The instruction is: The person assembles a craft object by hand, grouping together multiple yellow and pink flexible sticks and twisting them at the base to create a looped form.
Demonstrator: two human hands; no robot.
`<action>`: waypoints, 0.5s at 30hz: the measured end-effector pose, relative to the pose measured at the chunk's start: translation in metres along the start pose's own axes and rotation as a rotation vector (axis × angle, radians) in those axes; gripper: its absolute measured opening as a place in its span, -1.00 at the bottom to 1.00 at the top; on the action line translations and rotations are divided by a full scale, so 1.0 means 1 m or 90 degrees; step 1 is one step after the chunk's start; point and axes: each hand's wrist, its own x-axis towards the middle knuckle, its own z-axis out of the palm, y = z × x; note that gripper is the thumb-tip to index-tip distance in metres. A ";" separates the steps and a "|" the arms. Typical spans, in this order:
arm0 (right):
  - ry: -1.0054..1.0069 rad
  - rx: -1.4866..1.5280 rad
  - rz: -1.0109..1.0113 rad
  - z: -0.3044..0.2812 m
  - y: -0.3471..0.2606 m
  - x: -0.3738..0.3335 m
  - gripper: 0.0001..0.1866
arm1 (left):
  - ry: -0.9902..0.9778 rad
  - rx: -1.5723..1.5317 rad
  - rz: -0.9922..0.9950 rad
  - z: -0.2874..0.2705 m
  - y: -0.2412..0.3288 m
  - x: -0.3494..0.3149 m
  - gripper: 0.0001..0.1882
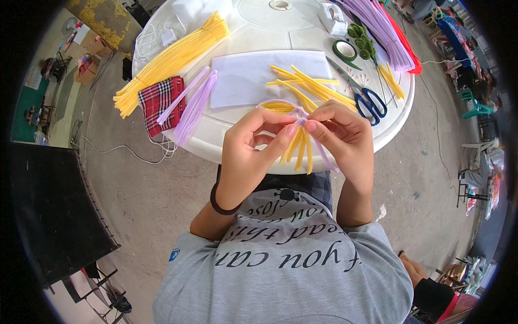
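Both my hands meet above the near edge of the round white table. Between them is a bundle of yellow and lilac pipe cleaners (299,150), gathered at its middle by a lilac stem, with yellow ends fanning downward. My left hand (253,137) pinches the bundle's gathered middle between thumb and forefinger. From the other side, my right hand (343,133) pinches the same spot, and a lilac end hangs below its thumb. Just beyond the fingers, several loose yellow pipe cleaners (307,83) lie across a white sheet (243,78). Fingertips partly hide the tied part.
On the white table (259,40), blue-handled scissors (371,105), green tape (344,49) and a tape dispenser (333,20) sit to the right. A large yellow pipe cleaner bunch (172,62), a plaid cloth (162,102) and lilac stems (197,108) lie left. Lilac bunches (386,35) rest far right.
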 end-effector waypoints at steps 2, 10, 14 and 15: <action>-0.002 -0.054 0.012 0.001 -0.006 -0.001 -0.89 | 0.001 0.009 -0.002 -0.001 -0.001 0.002 -0.86; -0.017 -0.013 0.037 -0.001 -0.007 -0.001 -0.92 | -0.055 -0.092 -0.085 -0.003 0.000 -0.001 -0.84; -0.022 0.091 0.130 -0.001 -0.005 0.001 -0.90 | -0.049 -0.118 -0.069 -0.003 -0.007 -0.003 -0.85; -0.030 0.106 0.150 -0.003 -0.002 0.002 -0.89 | -0.050 -0.110 -0.066 -0.003 -0.007 -0.002 -0.85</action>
